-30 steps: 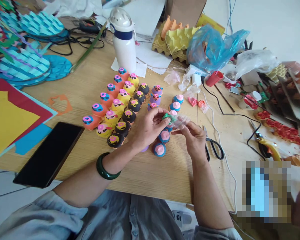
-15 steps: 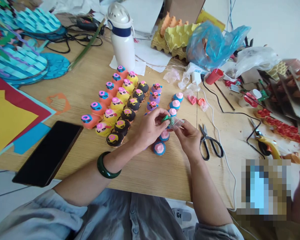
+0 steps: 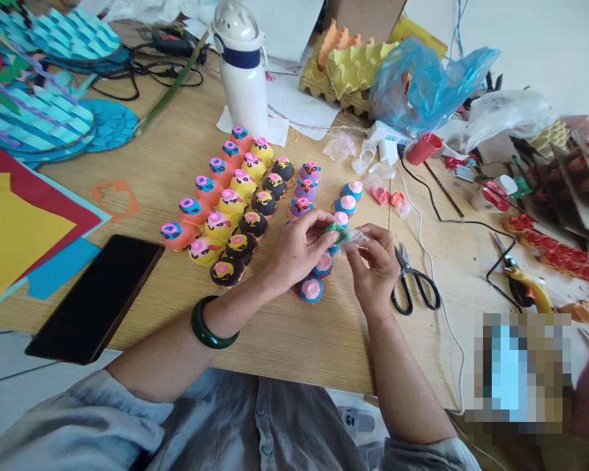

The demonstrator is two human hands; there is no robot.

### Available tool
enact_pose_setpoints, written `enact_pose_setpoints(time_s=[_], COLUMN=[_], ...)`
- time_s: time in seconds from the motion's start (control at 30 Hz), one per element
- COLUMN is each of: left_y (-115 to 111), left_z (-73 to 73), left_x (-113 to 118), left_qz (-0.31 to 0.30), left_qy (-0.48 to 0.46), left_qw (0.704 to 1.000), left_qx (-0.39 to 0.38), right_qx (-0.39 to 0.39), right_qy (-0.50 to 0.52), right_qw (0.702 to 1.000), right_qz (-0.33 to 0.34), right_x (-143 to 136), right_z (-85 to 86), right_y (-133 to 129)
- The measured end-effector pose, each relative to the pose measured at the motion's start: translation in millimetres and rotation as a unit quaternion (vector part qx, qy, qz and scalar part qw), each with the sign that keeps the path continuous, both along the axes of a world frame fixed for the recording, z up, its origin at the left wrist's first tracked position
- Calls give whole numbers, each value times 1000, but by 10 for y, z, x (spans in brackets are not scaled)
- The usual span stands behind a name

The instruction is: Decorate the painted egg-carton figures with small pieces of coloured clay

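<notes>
- The left hand (image 3: 302, 247) pinched a green lump (image 3: 342, 233) between thumb and fingers, while the right hand (image 3: 377, 269) gripped the clear plastic wrapper (image 3: 356, 241) at its other side; holding both sides probably kept the limp-looking bundle steady.
- That lump was above the row of blue domes (image 3: 311, 288) with pink tops and partly hid it, likely because this spot let both hands work in front of the body.
- Orange domes (image 3: 178, 234), yellow domes (image 3: 218, 224), black domes (image 3: 240, 246) and purple domes (image 3: 306, 190) stood in rows on the table (image 3: 279, 347), apparently sorted by colour; the blue row stood apart from them.
- Scissors (image 3: 407, 269) lay just beside the right hand, handles toward the person, which seemed to suit a quick reach.
- A phone (image 3: 97, 301) lay near the table's edge and a white bottle (image 3: 245, 95) stood upright beyond the rows, both presumably out of the hands' way.
</notes>
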State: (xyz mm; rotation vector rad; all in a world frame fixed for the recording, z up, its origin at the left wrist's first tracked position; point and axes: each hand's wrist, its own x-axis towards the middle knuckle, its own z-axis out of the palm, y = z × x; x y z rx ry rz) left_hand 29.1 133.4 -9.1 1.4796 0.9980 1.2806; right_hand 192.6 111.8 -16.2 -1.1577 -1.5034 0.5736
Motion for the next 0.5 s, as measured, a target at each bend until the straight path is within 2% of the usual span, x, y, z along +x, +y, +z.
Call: enact_pose_setpoints(time_s=[0.17,0.27,0.37,0.5], left_y=[-35,-36,-32,-38], left_z=[93,93,60,44], left_x=[-37,-47,-41,-22], left_qz=[46,84,91,54], left_qy=[138,169,156,96], left_qw=[984,970,976,992], left_qx=[103,150,124,66], right_qx=[-52,-63,-67,-61], right_qy=[94,129,124,87], right_qw=[993,988,988,991], right_qz=[44,65,67,86], right_x=[28,49,68,74], right_z=[-29,-55,-70,-52], right_y=[50,66,77,81])
